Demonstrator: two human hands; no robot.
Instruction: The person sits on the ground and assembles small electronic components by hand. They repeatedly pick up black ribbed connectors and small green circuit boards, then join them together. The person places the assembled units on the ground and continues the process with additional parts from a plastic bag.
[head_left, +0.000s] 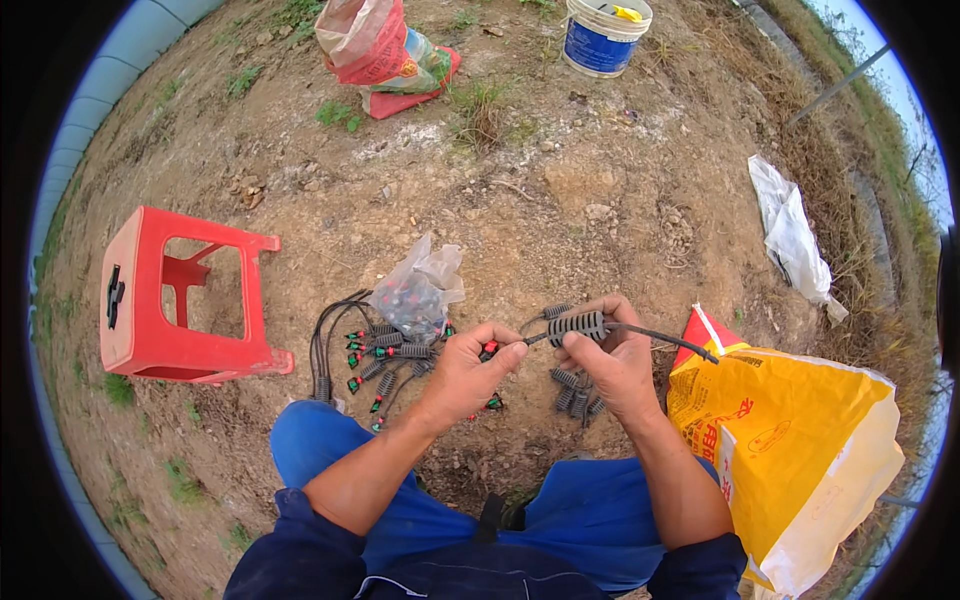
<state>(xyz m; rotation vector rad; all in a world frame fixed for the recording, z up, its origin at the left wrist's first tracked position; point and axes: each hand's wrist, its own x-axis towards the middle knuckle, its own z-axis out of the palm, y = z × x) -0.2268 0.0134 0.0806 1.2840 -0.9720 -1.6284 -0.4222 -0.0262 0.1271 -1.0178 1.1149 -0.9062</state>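
Between my hands runs a thin black tube (655, 332), its free end sticking out to the right. My right hand (618, 368) is closed around a ribbed dark grey sleeve (577, 328) threaded on the tube. My left hand (466, 372) pinches the tube's other end, where a small red and black fitting (489, 350) shows at the fingers. On the ground left of my left hand lie several similar pieces with ribbed sleeves (408, 351) and green and red heads (355, 384). More ribbed sleeves (578, 396) lie just below my right hand.
A clear plastic bag (420, 285) of small parts sits ahead of my left hand. At left stands a red plastic stool (200, 352); a yellow sack (790, 420) is at right. Farther off are a red sack (365, 50), a white bucket (603, 45) and a white sheet (790, 225).
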